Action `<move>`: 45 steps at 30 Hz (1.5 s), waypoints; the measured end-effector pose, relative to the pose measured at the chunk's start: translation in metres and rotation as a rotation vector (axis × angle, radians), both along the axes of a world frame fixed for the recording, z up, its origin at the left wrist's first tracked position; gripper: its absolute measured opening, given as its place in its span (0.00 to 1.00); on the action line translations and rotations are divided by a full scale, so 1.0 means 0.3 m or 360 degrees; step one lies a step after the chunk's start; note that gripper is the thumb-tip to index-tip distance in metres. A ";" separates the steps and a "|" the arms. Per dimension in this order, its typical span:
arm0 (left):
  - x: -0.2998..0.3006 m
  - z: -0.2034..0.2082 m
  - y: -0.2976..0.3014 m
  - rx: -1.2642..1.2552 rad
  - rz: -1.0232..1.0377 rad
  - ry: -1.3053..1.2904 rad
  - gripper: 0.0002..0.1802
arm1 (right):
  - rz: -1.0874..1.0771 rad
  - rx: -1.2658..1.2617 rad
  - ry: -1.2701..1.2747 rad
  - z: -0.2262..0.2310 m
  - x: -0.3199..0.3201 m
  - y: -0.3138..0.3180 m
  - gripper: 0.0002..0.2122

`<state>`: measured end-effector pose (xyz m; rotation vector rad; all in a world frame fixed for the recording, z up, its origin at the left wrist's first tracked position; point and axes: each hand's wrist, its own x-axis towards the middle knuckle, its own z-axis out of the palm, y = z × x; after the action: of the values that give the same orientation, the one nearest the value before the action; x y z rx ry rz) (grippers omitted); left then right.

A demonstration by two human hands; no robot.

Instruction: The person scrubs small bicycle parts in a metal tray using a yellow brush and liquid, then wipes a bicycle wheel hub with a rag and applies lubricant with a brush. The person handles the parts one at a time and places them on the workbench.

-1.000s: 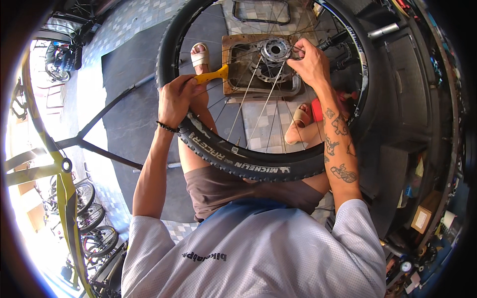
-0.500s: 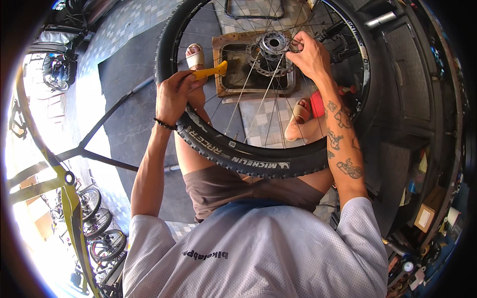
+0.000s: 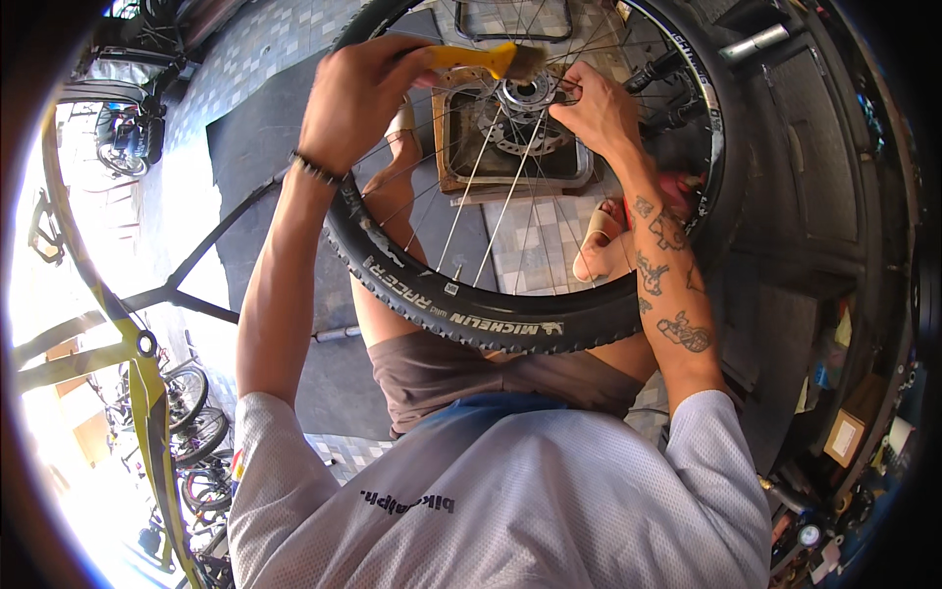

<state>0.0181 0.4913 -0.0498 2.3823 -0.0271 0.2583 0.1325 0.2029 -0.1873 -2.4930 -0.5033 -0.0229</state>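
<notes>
A bicycle wheel (image 3: 486, 322) with a knobbly black tyre rests against my thighs. In my left hand (image 3: 361, 103), high at the wheel's left side, is a brush with a yellow handle (image 3: 476, 59). Its dark bristles reach over the upper edge of the metal hub (image 3: 527, 93). My right hand (image 3: 601, 110) is closed in a pinch at the hub's right side; what lies between its fingertips is too small to make out. A disc rotor (image 3: 520, 144) shows around and below the hub, behind the spokes.
Beneath the wheel sits a shallow tray (image 3: 449, 162) with a brown rim, between my sandalled feet. A yellow-green bicycle frame (image 3: 147, 393) stands at the left, with several bicycles beyond it. Dark cabinets (image 3: 800, 147) line the right side. A dark mat (image 3: 265, 137) covers part of the tiled floor.
My left hand has moved up and right, bringing the brush from the wheel's left side to the hub. My right hand stays beside the hub, and the wheel has shifted slightly.
</notes>
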 end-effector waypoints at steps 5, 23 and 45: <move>0.176 -0.023 -0.084 0.0159 -0.0035 -0.0096 0.20 | 0.0000 0.0001 -0.0046 0.004 -0.001 0.011 0.20; 0.243 -0.182 -0.173 0.0287 -0.0348 0.0088 0.15 | 0.0052 0.0004 -0.0003 -0.013 -0.004 0.019 0.19; 0.349 -0.093 -0.204 0.0834 -0.0851 0.0104 0.12 | 0.0025 -0.0047 -0.0083 -0.027 -0.006 0.011 0.19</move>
<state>0.1228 0.4300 -0.0778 2.7775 -0.7727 -0.0992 0.1306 0.2061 -0.1953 -2.5229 -0.5482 -0.0748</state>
